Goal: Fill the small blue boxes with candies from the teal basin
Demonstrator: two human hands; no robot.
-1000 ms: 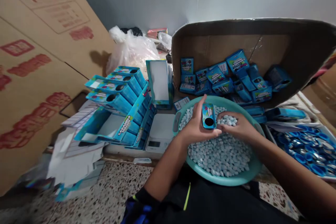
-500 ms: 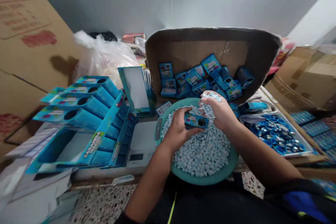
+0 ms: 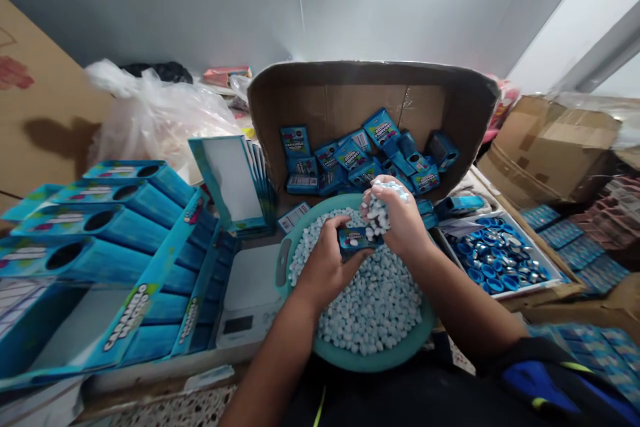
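Observation:
My left hand [image 3: 330,260] is closed around a small blue candy box [image 3: 353,239], held over a teal basin [image 3: 370,361]. Pale blue and white candies [image 3: 370,313] fill the basin. Cupped at the box's right end, my right hand [image 3: 400,220] holds a heap of the same candies [image 3: 383,203]. Some of these cover the round hole in the box's top. Whether any have dropped inside is hidden.
Left of the basin lies a white scale [image 3: 253,287], beside blue display boxes [image 3: 135,267]. Behind, a cardboard box [image 3: 340,100] holds several small blue boxes. To the right, a tray [image 3: 537,283] contains blue and silver caps, near a brown carton [image 3: 550,140].
My right hand has brought its candies left and down onto the small box's opening, which showed uncovered before. The whole view has shifted, with the display boxes now nearer.

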